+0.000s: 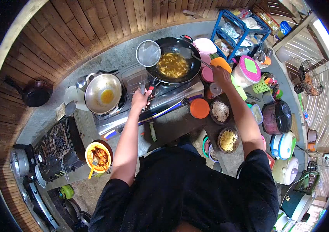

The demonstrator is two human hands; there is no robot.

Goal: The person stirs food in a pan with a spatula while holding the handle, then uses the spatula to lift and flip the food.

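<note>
A black wok (160,75) sits on the stove, with pale yellow pieces (173,65) frying in oil inside it. My left hand (140,99) is closed around the handle of a round mesh strainer (148,53). The strainer's mesh is over the wok's left rim. In my right hand (221,76) is the long handle of a metal spatula (202,62), whose blade reaches into the right side of the wok. To the left, a second, silvery pan (93,96) with a little yellow oil stands on the other burner.
Bowls of shredded food (227,140) and white flakes (220,111) sit near my right arm, beside an orange lid (199,108). A knife (153,131) lies at the counter's front. A bowl of red sauce (98,157) is at left; a blue rack (242,33) stands at back right.
</note>
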